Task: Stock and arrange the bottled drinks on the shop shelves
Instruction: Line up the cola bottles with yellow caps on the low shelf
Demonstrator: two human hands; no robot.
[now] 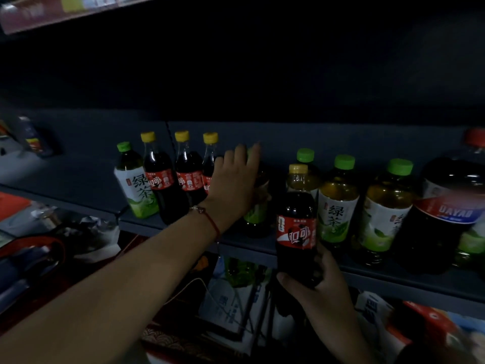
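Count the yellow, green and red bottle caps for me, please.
Yellow caps: 4, one on the cola bottle in the right hand
Green caps: 5, one mostly under the left hand
Red caps: 1
Total: 10

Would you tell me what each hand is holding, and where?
Right hand grips the cola bottle at its base. Left hand wraps a green tea bottle around its upper body.

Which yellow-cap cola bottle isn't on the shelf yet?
The cola bottle held up in the right hand, in front of the green tea bottles. The other three colas already stand together on the shelf, further left.
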